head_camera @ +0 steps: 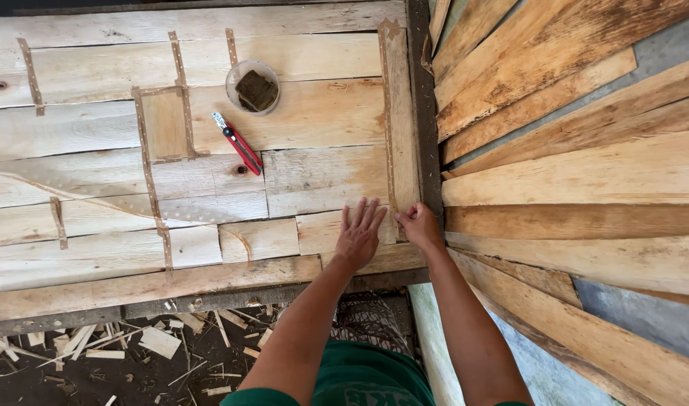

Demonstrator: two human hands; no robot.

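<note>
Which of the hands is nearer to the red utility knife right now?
Left. The left hand lies flat on the veneer sheet, below and right of the red utility knife. The right hand pinches the tape strip farther right, near the sheet's edge.

A wide workbench (81, 259) of pale veneer sheets carries a red utility knife (238, 143) and a clear cup (253, 87).

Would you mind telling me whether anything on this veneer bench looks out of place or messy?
Pale wood offcuts and splinters litter the dark floor below the bench's near edge. On the patchwork veneer sheet, the brown tape strips run at uneven angles. The red utility knife lies loose beside the clear round cup. Nothing looks broken.
</note>
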